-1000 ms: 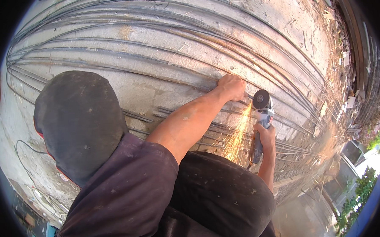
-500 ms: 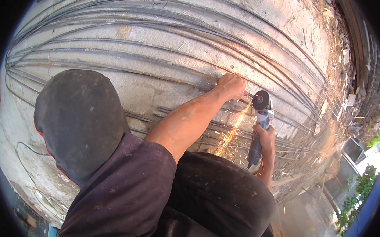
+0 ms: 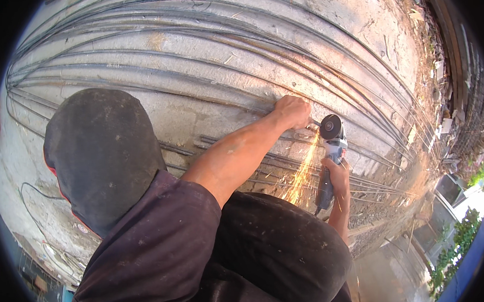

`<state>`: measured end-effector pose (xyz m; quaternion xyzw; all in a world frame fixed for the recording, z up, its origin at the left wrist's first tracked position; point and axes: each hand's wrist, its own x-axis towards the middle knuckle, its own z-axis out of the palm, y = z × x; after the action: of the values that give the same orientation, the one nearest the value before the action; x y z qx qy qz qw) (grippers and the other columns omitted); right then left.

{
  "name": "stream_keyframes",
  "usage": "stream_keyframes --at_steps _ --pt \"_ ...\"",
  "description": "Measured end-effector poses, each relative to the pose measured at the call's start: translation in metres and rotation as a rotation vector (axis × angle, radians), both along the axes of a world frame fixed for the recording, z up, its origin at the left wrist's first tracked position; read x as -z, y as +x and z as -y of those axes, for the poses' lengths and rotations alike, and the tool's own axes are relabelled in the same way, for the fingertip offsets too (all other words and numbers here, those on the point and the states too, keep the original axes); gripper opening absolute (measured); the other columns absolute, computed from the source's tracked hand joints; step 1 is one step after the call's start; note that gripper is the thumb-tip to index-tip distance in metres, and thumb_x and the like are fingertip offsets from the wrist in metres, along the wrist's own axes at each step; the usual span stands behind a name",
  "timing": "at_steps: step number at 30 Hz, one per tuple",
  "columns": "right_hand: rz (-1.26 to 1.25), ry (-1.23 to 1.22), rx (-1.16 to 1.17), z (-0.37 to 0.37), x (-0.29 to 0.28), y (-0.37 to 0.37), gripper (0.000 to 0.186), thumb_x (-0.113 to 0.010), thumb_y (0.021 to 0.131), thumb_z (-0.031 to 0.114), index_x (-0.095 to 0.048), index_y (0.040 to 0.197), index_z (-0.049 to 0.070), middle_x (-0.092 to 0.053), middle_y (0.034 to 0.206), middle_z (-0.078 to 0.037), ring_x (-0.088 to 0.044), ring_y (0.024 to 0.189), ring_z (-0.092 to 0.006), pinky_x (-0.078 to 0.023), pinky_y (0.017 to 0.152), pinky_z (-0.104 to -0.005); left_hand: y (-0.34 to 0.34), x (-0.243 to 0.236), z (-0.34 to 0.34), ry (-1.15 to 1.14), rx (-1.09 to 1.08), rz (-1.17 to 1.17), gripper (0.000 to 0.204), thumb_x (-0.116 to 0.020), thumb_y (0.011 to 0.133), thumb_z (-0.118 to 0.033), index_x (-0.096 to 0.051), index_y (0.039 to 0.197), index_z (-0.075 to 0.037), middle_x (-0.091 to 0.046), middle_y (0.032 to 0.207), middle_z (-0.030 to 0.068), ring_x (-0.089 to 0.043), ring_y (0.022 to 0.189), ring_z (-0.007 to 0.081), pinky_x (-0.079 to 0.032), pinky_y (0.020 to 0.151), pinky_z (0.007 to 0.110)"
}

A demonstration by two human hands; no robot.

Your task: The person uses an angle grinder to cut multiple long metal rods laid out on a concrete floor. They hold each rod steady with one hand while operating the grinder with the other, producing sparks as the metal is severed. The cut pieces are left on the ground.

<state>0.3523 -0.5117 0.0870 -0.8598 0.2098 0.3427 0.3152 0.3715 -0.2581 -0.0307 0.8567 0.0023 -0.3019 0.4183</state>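
Note:
My left hand (image 3: 293,112) is closed round a thin steel rod, reached by my bare forearm stretched out from the lower left. A short end of the rod (image 3: 315,123) sticks out past my fingers toward the grinder. My right hand (image 3: 337,175) grips the body of an angle grinder (image 3: 327,188), its dark cutting disc (image 3: 331,126) facing up beside my left fist. The disc meets the rod close to my fingers. Orange sparks (image 3: 302,175) stream from that spot down and to the left. No glove covers either hand.
Long steel rods (image 3: 195,64) fan across the dusty concrete floor (image 3: 186,118). My dark-trousered knee (image 3: 289,251) rises in front. A rounded dark cloth shape (image 3: 104,157) fills the left; I cannot tell what it is. Rubble and planks (image 3: 454,61) line the right edge.
Both hands have shifted very slightly left, the grinder with them. The spark stream is steeper and fuller. My grip on the rod and the grinder looks the same.

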Motion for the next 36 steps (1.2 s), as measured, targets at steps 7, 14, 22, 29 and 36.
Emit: stream_keyframes --at_steps 7,14,22,29,36 --pt "0.031 -0.056 0.002 0.000 -0.004 -0.009 0.025 -0.077 0.085 0.015 -0.068 0.099 -0.003 -0.067 0.075 -0.008 -0.065 0.059 -0.0187 -0.052 0.054 -0.0344 -0.005 -0.007 0.001 -0.015 -0.021 0.029 0.051 -0.069 0.102 -0.053 -0.083 0.101 -0.004 -0.081 0.103 0.0187 -0.079 0.100 0.0352 -0.062 0.087 0.047" --pt "0.070 -0.049 -0.064 0.008 0.003 -0.004 0.027 -0.078 0.083 0.017 -0.068 0.098 -0.003 -0.069 0.077 -0.009 -0.066 0.060 -0.0185 -0.052 0.055 -0.0342 -0.005 -0.009 0.004 -0.010 -0.006 0.021 0.051 -0.069 0.102 -0.052 -0.082 0.101 -0.003 -0.081 0.103 0.0196 -0.079 0.099 0.0354 -0.062 0.087 0.047" --pt "0.056 -0.068 -0.094 0.015 0.003 -0.021 0.027 -0.079 0.083 0.016 -0.068 0.098 -0.003 -0.069 0.078 -0.008 -0.065 0.061 -0.0183 -0.052 0.057 -0.0356 0.007 -0.031 -0.011 -0.049 -0.005 0.017 0.051 -0.068 0.103 -0.050 -0.082 0.101 -0.001 -0.080 0.104 0.0225 -0.079 0.100 0.0341 -0.062 0.086 0.046" --pt "0.069 0.171 0.310 0.018 -0.018 -0.052 0.024 -0.077 0.087 0.017 -0.065 0.098 -0.001 -0.067 0.078 -0.009 -0.066 0.059 -0.0192 -0.054 0.055 -0.0344 -0.008 -0.021 -0.026 0.292 -0.111 0.593 0.035 -0.067 0.103 -0.036 -0.076 0.101 -0.003 -0.074 0.102 0.0163 -0.073 0.101 0.0331 -0.059 0.089 0.046" --pt "0.128 0.205 0.410 0.028 -0.016 -0.077 0.025 -0.076 0.088 0.018 -0.064 0.099 -0.001 -0.066 0.076 -0.009 -0.066 0.058 -0.0208 -0.055 0.054 -0.0352 -0.056 -0.024 -0.137 0.414 0.046 0.462 0.023 -0.073 0.097 -0.023 -0.072 0.115 -0.008 -0.067 0.118 0.0088 -0.061 0.121 0.0268 -0.051 0.099 0.045"
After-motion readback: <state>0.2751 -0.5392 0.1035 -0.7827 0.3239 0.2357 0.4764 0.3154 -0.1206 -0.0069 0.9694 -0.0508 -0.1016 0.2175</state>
